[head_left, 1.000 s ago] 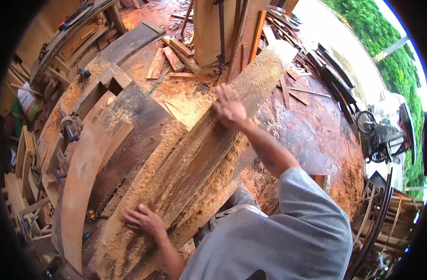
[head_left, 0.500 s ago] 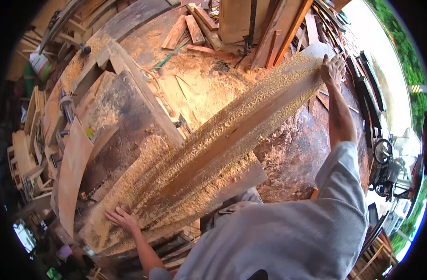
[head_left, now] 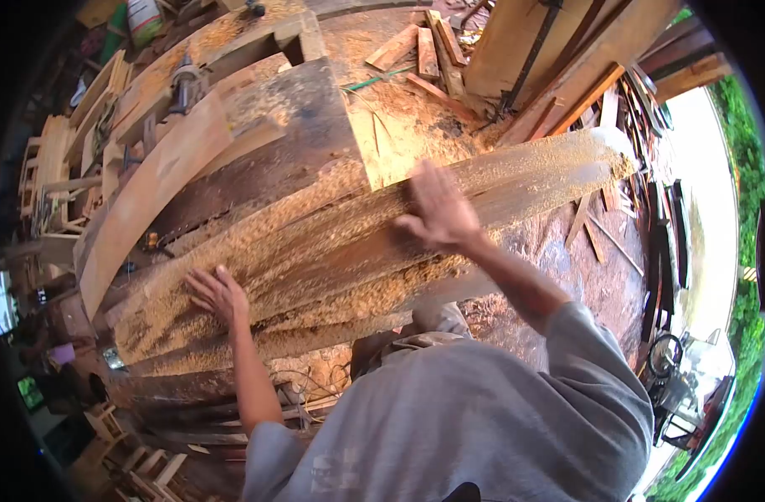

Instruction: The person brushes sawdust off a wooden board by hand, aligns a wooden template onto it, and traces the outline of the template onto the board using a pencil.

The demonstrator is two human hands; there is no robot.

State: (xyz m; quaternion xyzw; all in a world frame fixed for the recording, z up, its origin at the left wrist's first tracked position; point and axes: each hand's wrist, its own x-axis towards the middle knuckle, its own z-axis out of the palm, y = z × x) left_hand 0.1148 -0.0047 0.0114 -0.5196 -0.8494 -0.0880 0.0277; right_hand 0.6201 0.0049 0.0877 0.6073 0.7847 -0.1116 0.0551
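A long board (head_left: 516,180), thickly strewn with sawdust, lies lengthwise in front of me. Near its left end, my left hand (head_left: 219,297) rests on the sawdust, fingers spread and nothing held. My right hand (head_left: 439,209) is over the middle of the board, slightly blurred, its fingers stretched out and holding nothing. Whether the right palm touches the surface cannot be made out. Beyond the left part of the board lies a curved wooden piece (head_left: 152,192) beside a dark, dusty panel (head_left: 303,138).
Wood offcuts (head_left: 427,52) lie on the sawdust-covered floor ahead. Tall planks (head_left: 558,75) stand behind the board. A metal clamp (head_left: 184,88) sits at the upper left, with stacked timber below it. At the right edge is a parked motorcycle (head_left: 671,385).
My right hand has come back from the board's far end to its middle. The left hand stays near the near end. The view has turned, so the board appears more level.
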